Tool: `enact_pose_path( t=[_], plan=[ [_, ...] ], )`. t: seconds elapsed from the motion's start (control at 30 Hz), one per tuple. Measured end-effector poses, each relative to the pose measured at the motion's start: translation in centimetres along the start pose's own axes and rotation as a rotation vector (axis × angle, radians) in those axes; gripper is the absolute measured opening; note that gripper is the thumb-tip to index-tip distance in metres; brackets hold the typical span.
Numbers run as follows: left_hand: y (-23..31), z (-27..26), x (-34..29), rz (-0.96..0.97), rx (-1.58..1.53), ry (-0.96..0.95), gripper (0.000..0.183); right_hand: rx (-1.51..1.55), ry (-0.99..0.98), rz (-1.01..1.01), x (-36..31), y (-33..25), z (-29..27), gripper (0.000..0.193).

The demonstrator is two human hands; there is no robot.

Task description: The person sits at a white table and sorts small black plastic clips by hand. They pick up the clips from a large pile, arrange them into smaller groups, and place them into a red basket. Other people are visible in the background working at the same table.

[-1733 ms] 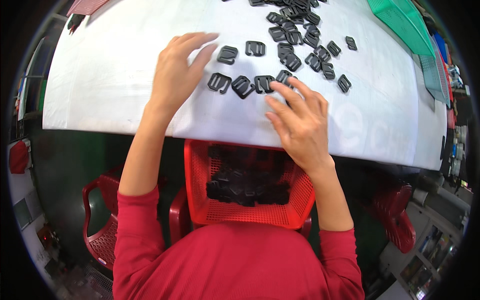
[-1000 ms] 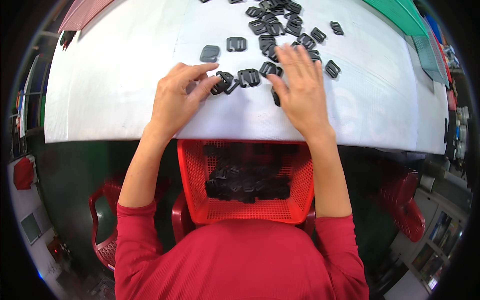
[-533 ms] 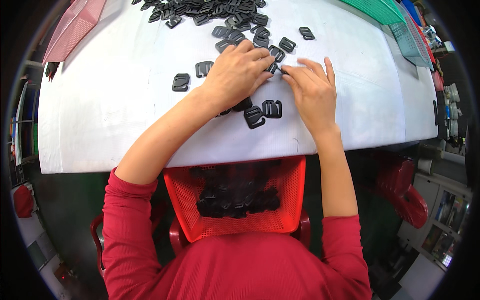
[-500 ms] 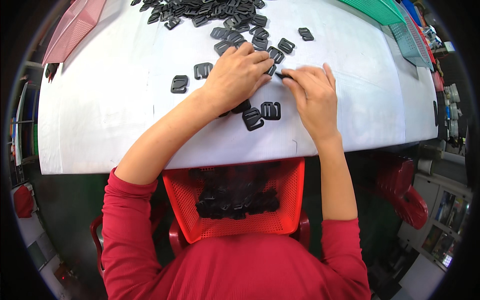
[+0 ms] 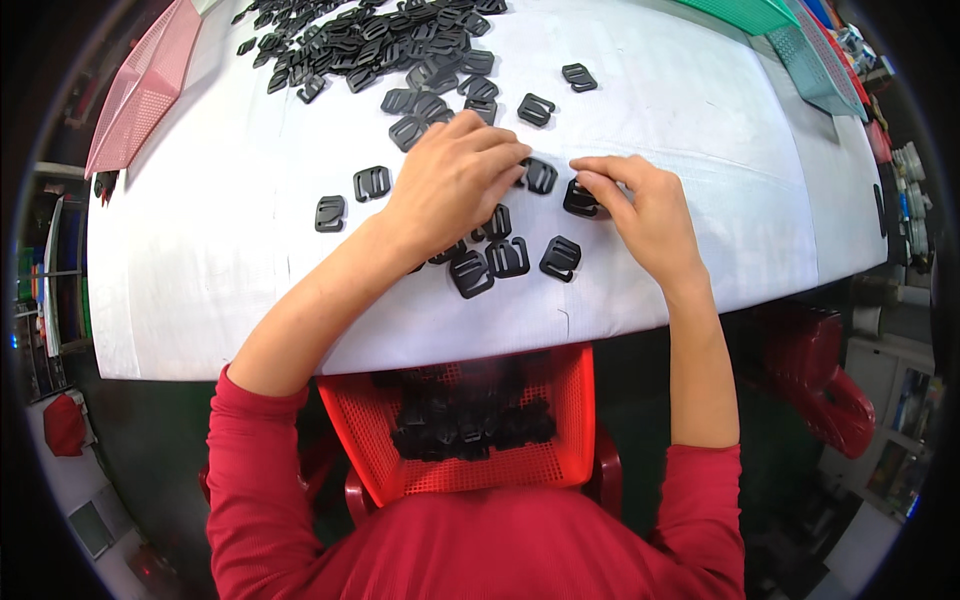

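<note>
Flat black plastic hook buckles with slots lie around my hands on the white table. My left hand (image 5: 457,180) is bent over, thumb and fingertips closed at the left edge of one buckle (image 5: 541,177). To its right is my right hand (image 5: 645,213), index finger and thumb stretched toward the left and slightly apart, with nothing visible between the tips. Just below that thumb sits another buckle (image 5: 579,198), partly covered by the hand. Nearer me, a single buckle (image 5: 561,258) lies beside a small cluster of buckles (image 5: 508,257), partly hidden by my left wrist.
A large heap of buckles (image 5: 375,40) spreads over the far side of the table (image 5: 690,130). Below the near edge, a red basket (image 5: 575,440) holds many black pieces. A pink basket (image 5: 150,90) stands far left; green (image 5: 740,12) and teal baskets (image 5: 815,70) far right.
The view has shifted, so the table sits lower. My right hand has let go of the dark piece it pinched. A separate buckle now shows right of the near cluster.
</note>
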State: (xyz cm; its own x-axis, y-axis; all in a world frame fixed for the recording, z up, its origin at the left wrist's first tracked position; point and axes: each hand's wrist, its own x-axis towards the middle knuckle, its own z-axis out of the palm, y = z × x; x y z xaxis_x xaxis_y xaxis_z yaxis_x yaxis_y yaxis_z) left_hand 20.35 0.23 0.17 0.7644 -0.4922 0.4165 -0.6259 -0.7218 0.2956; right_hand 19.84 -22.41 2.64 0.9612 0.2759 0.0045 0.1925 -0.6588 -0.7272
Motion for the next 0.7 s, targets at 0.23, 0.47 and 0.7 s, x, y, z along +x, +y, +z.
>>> enact_pose_path(
  t=[0.23,0.47,0.7],
  plan=[
    [-2.9,-0.4,0.7,-0.071,0.265,0.092,0.031,-0.402,0.237,-0.581,6.4,1.4,3.1,0.026],
    [-3.2,0.1,1.0,0.036,0.305,0.162,0.025,0.217,-0.023,-0.036,6.8,0.3,1.9,0.022],
    [-3.0,0.6,2.5,0.047,0.384,0.072,0.024,-0.420,0.429,-0.473,10.6,5.7,0.6,0.027]
  ],
)
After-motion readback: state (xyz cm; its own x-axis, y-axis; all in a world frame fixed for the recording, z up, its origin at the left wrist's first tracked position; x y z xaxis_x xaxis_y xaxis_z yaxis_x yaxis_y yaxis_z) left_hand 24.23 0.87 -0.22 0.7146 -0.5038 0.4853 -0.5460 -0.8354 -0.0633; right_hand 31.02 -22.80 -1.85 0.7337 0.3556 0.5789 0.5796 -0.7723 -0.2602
